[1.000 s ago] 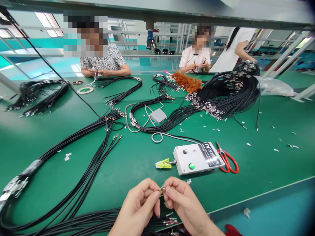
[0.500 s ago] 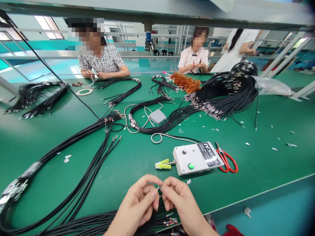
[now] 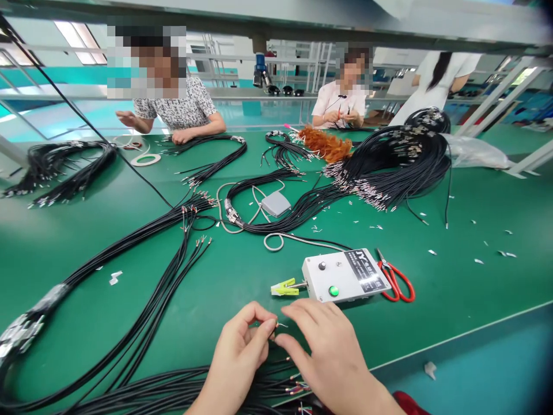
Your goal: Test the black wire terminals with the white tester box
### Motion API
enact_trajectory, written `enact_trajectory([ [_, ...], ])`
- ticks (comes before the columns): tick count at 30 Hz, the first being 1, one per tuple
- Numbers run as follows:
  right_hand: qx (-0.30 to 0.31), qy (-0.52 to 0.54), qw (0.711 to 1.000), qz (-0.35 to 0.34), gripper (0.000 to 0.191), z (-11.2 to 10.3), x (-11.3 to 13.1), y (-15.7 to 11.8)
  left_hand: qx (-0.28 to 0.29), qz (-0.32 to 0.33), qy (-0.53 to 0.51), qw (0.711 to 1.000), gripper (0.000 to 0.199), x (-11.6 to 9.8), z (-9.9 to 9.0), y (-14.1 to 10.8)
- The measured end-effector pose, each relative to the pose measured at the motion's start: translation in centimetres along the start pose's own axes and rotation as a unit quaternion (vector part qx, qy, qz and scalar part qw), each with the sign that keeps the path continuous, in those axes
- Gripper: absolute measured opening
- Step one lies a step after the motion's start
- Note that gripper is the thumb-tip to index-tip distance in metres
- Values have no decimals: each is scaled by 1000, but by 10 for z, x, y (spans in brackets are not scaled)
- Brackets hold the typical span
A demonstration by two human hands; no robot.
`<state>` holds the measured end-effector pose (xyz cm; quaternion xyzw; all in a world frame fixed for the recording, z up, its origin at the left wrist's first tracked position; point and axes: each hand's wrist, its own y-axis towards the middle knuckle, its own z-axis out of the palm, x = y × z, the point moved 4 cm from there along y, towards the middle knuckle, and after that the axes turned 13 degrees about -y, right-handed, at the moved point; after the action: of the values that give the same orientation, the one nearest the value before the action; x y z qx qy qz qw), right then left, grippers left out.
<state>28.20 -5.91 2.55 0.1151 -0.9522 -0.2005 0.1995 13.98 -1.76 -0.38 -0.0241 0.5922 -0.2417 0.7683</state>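
- the left hand (image 3: 244, 346) is pinching one thin wire end (image 3: 281, 325) between thumb and forefinger; its other fingers are curling in beneath.
- the wire end is showing as a short, fine, whitish strand with a trace of orange at the fingertips; it is pointing right, above the green table (image 3: 432, 311), between the two hands.
- the right hand (image 3: 328, 346) is holding thumb and forefinger spread apart, the gap opening toward the wire end; whether it is touching, i am not able to tell.
- one large bundle of black cables (image 3: 159, 385) is curving round at left and running beneath the hands, its coloured cores showing; single cables are lying too densely for a count.
- one grey-white box (image 3: 337, 276) is resting just beyond the hands, carrying one black knob (image 3: 322, 266) and one green button (image 3: 333, 291).
- one yellow-green clip (image 3: 285, 287) is sitting at the box's left; one pair of red-handled scissors (image 3: 404, 282) is lying at its right.
- one grey block (image 3: 276, 203) is lying farther back.
- one tape roll (image 3: 146, 164) is lying flat at far left; one orange-brown bundle (image 3: 326, 144) is lying beside a large black coil (image 3: 401, 167).
- three co-workers (image 3: 185, 115) are occupying the far side.
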Motion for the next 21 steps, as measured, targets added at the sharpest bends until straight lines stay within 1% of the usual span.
enact_trajectory([
  [1, -1, -36, 999, -39, 11, 0, 3, 3, 7, 6, 21, 1000, 43, 1, -1, 0],
  [2, 1, -61, 995, -75, 16, 0, 6, 6, 15, 22, 51, 998, 38, 1, -1, 1],
  [4, 7, -90, 988, -129, 26, -1, 6, 13, 26, 76, 128, 989, 29, -2, -2, 1],
  [6, 18, -107, 983, -146, 26, -3, 0, 21, 23, 126, 189, 974, 25, -8, -3, 3],
  [7, 20, -117, 983, -140, 23, -3, -6, 25, 15, 135, 198, 971, 24, -11, -5, 5],
  [9, 27, -151, 981, -118, 7, -3, -16, 35, -6, 123, 177, 976, 23, -13, -10, 10],
  [10, 38, -177, 977, -109, 3, 0, -21, 40, -14, 111, 158, 981, 23, -13, -13, 14],
  [12, 74, -223, 966, -103, 16, 9, -28, 49, -24, 88, 121, 988, 24, -13, -17, 21],
  [13, 94, -238, 961, -106, 16, 14, -29, 53, -28, 80, 109, 990, 26, -12, -18, 25],
  [15, 119, -250, 954, -111, 9, 23, -30, 59, -35, 69, 94, 993, 28, -11, -20, 31],
  [18, 127, -256, 952, -109, 15, 29, -30, 62, -44, 67, 82, 993, 29, -7, -20, 38],
  [21, 128, -258, 952, -108, 17, 29, -29, 63, -53, 71, 80, 993, 29, -2, -20, 44],
])
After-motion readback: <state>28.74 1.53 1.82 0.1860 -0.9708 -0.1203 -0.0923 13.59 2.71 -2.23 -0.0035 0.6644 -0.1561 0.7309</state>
